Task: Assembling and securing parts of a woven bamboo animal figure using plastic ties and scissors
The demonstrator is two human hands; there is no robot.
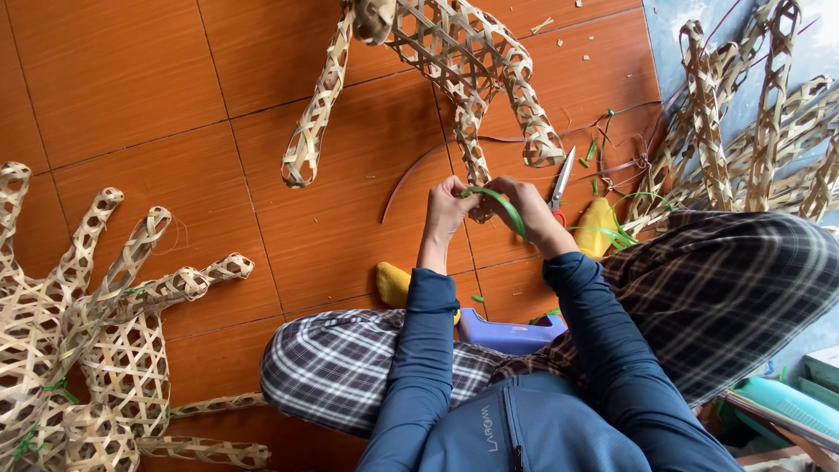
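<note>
Strip: green strip (500,203), pinched between both hands at the tip of a woven leg, arching from upper left down to lower right.
Woven figure: bamboo lattice animal (454,52), legs running down the picture toward the hands; upper body cut off by the top edge.
Left hand: (447,208) fingers pressed together on the strip's left end and the leg tip.
Right hand: (524,210) fingers closed over the strip; fingertips hidden.
Hidden: leg tip mostly covered by both hands.
Around: scissors (560,182) just right of the right hand; yellow object (598,225) beyond; blue glue gun (511,334) near the knees; more woven figures (87,350) left on the orange tiled floor (131,79).
</note>
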